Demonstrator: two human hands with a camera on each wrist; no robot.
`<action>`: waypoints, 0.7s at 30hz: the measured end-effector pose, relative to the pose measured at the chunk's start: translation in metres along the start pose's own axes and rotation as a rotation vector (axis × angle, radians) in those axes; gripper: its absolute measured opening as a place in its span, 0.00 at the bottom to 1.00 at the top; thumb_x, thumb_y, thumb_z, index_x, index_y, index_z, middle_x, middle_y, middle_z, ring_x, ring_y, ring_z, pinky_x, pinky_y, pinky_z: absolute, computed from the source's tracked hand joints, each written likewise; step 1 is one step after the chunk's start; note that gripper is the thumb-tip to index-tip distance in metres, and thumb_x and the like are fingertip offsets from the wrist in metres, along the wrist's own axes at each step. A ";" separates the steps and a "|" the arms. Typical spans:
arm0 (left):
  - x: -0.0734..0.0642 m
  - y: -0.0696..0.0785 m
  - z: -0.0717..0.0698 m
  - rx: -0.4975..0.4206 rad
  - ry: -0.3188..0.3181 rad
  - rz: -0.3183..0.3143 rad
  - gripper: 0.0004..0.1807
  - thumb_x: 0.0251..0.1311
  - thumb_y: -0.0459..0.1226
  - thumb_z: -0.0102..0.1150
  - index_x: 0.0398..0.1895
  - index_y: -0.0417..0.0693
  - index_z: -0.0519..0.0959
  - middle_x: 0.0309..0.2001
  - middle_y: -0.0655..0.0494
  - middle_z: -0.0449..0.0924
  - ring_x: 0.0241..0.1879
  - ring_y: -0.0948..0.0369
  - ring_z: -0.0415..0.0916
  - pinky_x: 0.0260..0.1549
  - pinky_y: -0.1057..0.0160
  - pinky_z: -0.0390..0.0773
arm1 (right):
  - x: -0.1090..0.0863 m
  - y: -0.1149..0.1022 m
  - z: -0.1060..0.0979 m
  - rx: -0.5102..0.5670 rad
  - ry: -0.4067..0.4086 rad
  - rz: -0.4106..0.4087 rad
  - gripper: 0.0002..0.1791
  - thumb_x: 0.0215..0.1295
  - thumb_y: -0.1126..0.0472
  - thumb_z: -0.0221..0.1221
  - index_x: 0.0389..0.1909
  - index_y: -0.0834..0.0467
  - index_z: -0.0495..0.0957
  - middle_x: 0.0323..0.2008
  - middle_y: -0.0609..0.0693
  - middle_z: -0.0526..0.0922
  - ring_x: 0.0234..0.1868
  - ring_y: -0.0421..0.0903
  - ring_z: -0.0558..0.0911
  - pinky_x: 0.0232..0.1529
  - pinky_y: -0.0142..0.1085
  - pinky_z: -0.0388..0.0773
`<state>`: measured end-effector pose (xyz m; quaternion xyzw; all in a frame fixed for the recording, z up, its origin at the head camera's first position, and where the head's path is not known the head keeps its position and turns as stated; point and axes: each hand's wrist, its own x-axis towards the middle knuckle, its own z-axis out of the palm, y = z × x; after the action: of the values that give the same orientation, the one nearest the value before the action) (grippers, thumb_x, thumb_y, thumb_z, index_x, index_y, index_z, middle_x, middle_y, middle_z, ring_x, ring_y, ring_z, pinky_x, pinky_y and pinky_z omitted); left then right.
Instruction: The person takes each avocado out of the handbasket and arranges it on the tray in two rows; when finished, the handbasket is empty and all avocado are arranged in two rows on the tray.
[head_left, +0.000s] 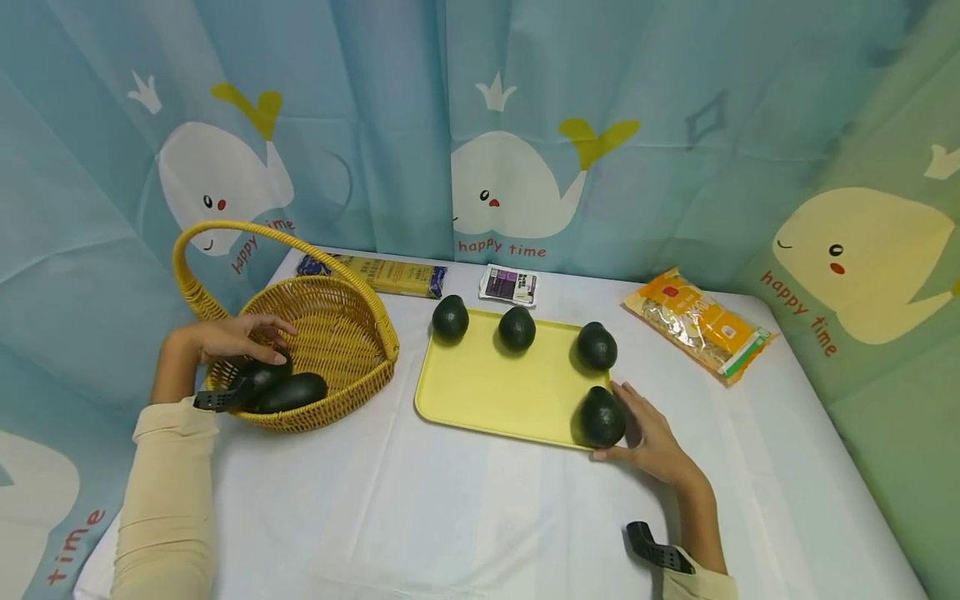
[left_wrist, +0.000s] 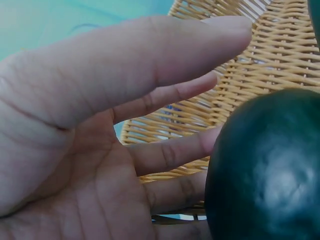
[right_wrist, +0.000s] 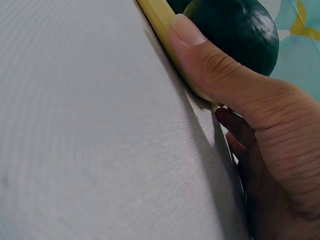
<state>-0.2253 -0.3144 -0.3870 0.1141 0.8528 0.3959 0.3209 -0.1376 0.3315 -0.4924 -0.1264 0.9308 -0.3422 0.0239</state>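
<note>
My left hand (head_left: 236,337) is inside the yellow wicker basket (head_left: 360,396), its thumb straight and apart from the fingers. Those fingers reach behind a dark green avocado (left_wrist: 272,167), close against its far side. Another avocado (head_left: 294,393) lies beside it in the basket. Around the near right corner of a yellow tray (head_left: 487,387) my right hand (head_left: 654,442) grips the rim, thumb on the front side and fingers along the right side. One avocado (head_left: 602,418) sits in that corner, right by the hand. Three more, such as the avocado (head_left: 517,329), stand along the tray's far side.
Behind the basket lies a long yellow packet (head_left: 401,277). A small white and purple sachet (head_left: 510,285) is beyond the tray. An orange bag (head_left: 697,325) of dry food rests at the back right. A printed curtain (head_left: 405,125) hangs along the white table's back edge.
</note>
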 end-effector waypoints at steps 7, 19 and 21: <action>-0.001 0.000 0.000 0.059 -0.017 -0.039 0.39 0.62 0.43 0.64 0.70 0.37 0.59 0.67 0.31 0.59 0.67 0.37 0.58 0.60 0.44 0.70 | 0.000 0.000 0.001 0.000 0.006 -0.009 0.65 0.37 0.47 0.79 0.76 0.54 0.53 0.76 0.66 0.49 0.74 0.71 0.50 0.65 0.72 0.46; -0.003 0.005 0.003 0.082 -0.113 -0.146 0.43 0.60 0.46 0.66 0.72 0.37 0.57 0.64 0.31 0.61 0.61 0.42 0.66 0.55 0.50 0.75 | 0.000 0.000 0.002 0.002 0.006 -0.008 0.65 0.37 0.48 0.79 0.76 0.55 0.53 0.76 0.66 0.49 0.74 0.71 0.49 0.65 0.72 0.46; -0.002 0.006 0.004 0.078 -0.116 -0.167 0.44 0.60 0.46 0.65 0.72 0.37 0.56 0.63 0.29 0.61 0.60 0.45 0.67 0.52 0.52 0.77 | 0.001 0.000 0.002 0.002 0.007 -0.010 0.65 0.37 0.48 0.79 0.76 0.55 0.53 0.75 0.67 0.49 0.74 0.71 0.49 0.65 0.72 0.46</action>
<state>-0.2212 -0.3091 -0.3834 0.0777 0.8541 0.3269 0.3970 -0.1379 0.3303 -0.4936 -0.1297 0.9299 -0.3438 0.0190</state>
